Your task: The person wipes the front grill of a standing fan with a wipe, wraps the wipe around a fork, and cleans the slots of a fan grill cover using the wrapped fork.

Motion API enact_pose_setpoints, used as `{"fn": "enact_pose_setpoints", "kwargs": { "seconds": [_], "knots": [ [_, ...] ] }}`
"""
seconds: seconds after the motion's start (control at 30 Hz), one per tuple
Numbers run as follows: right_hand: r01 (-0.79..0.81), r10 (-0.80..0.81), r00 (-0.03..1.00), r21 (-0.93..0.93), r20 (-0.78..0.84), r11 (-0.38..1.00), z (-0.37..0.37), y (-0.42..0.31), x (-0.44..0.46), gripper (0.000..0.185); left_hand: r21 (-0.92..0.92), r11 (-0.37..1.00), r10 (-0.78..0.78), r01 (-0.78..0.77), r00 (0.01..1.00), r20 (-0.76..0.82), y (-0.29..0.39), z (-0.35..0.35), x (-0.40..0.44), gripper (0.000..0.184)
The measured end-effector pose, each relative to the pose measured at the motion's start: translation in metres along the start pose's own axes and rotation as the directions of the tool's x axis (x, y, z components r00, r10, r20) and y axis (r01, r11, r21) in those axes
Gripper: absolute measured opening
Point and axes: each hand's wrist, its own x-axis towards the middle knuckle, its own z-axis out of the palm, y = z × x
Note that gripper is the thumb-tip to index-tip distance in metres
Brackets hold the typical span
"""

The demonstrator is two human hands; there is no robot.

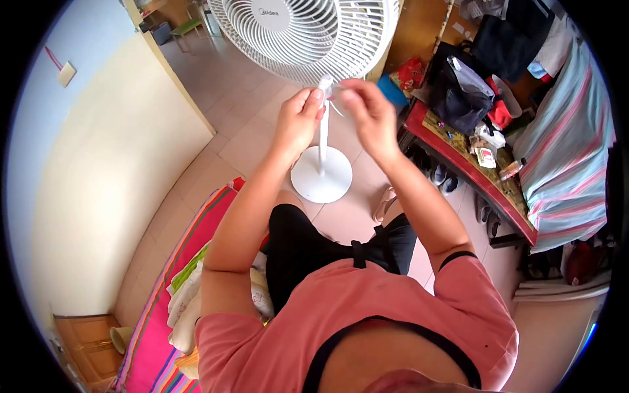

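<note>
My left hand (299,122) is raised in front of the fan with thumb and fingers closed on a small white object (325,83). Its exact kind is too small to make out. Just to the right, my right hand (371,120) has its thumb and index finger brought together close to that object, their tips a little blurred. Whatever sits between them is not clear. Behind both hands stands a white pedestal fan (322,141) with a round grille, its front turned towards me.
On the left a bed with a striped pink cover (154,334) holds folded cloths. A red-edged table (458,157) at the right carries a dark bag (462,98) and small items, with shoes (440,175) underneath. A pale wall (98,164) runs along the left.
</note>
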Motion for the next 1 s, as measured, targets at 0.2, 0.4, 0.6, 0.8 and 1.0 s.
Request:
{"fn": "enact_pose_setpoints", "kwargs": {
  "seconds": [0.2,0.4,0.6,0.8,1.0],
  "knots": [
    [-0.074,0.075,0.997,-0.046,0.026,0.996,0.011,0.006,-0.007,0.012,-0.089,0.996,0.002,0.005,0.997,0.076,-0.013,0.003,-0.022,0.028],
    [-0.217,0.21,0.974,0.087,0.086,0.972,0.013,-0.004,-0.024,0.013,-0.19,0.969,0.15,-0.159,0.987,-0.061,-0.03,0.006,-0.026,0.03],
    [-0.09,0.101,0.994,0.213,-0.042,0.973,0.023,-0.009,-0.04,0.016,0.056,0.922,0.387,-0.384,0.906,-0.17,-0.04,0.014,-0.026,0.024],
    [-0.3,0.292,0.954,0.162,0.071,0.94,0.013,-0.006,-0.03,0.02,0.793,0.349,0.735,-0.499,0.671,0.099,-0.04,0.005,-0.039,0.021],
    [-0.237,0.212,0.969,0.226,0.13,0.945,0.003,0.003,-0.026,0.016,0.2,0.937,0.289,-0.286,0.957,0.019,-0.026,0.004,-0.047,0.035]
  ]
}}
